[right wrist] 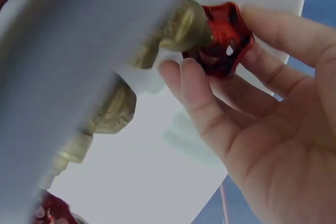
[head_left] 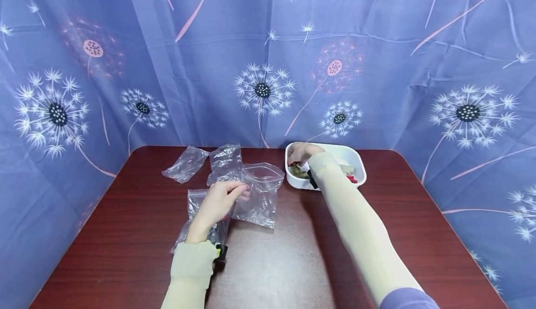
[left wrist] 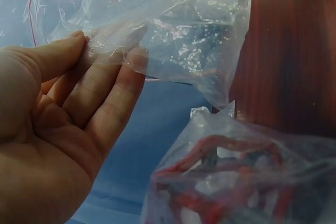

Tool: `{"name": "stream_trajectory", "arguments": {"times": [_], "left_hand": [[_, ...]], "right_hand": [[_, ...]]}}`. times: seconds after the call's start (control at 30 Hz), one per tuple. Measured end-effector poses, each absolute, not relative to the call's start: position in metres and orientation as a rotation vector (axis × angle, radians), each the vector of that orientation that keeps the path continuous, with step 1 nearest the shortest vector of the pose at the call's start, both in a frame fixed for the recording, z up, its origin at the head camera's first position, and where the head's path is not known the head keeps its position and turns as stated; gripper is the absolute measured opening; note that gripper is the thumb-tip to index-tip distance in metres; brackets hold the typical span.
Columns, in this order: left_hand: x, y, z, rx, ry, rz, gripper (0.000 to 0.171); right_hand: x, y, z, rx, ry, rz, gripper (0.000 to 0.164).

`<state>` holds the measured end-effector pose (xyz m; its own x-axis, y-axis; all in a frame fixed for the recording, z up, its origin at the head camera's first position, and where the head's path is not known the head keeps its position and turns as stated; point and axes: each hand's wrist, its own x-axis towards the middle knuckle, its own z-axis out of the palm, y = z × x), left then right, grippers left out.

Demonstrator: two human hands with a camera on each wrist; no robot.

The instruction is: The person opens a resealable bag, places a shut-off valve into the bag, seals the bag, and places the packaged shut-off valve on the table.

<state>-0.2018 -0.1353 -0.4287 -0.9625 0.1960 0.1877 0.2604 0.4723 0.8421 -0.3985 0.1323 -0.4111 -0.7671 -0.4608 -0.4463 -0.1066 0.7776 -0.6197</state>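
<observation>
My left hand [head_left: 219, 202] pinches the edge of a clear zip bag [head_left: 257, 202] between thumb and fingers. The bag looks flat, with its mouth toward the back. Just under the left wrist, partly hidden by it, lies a filled clear bag [left wrist: 231, 177] with red and grey shapes inside. At the back right my right hand [head_left: 302, 153] reaches into a white plastic tub [head_left: 353, 153]. There its fingers and thumb grip the red handwheel [right wrist: 226, 40] of a brass valve [right wrist: 184, 27]. Another brass valve [right wrist: 113, 106] lies beside it, partly hidden by the tub wall.
Two more clear bags, one crumpled bag [head_left: 186, 164] and one wrinkled bag [head_left: 226, 162], lie at the back left of the dark red wooden table [head_left: 117, 234]. A blue dandelion-print curtain [head_left: 209, 90] hangs right behind the table.
</observation>
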Motion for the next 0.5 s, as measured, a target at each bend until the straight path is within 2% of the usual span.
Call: {"name": "stream_trajectory", "arguments": {"times": [0.13,0.3,0.43,0.5], "left_hand": [[-0.201,-0.136,-0.428,-0.4,-2.637,-1.532,0.021],[-0.201,-0.137,-0.429,-0.402,-2.637,-1.535,0.021],[-0.202,-0.137,-0.43,-0.419,-2.634,-1.528,0.022],[-0.202,-0.138,-0.429,-0.42,-2.633,-1.528,0.022]], "right_hand": [[-0.398,0.131,-0.41,-0.416,2.328,-0.763,0.003],[-0.399,0.132,-0.413,-0.474,2.306,-0.686,0.013],[-0.413,0.14,-0.426,-0.522,2.255,-0.709,0.007],[-0.414,0.143,-0.426,-0.455,2.287,-0.695,0.015]]}}
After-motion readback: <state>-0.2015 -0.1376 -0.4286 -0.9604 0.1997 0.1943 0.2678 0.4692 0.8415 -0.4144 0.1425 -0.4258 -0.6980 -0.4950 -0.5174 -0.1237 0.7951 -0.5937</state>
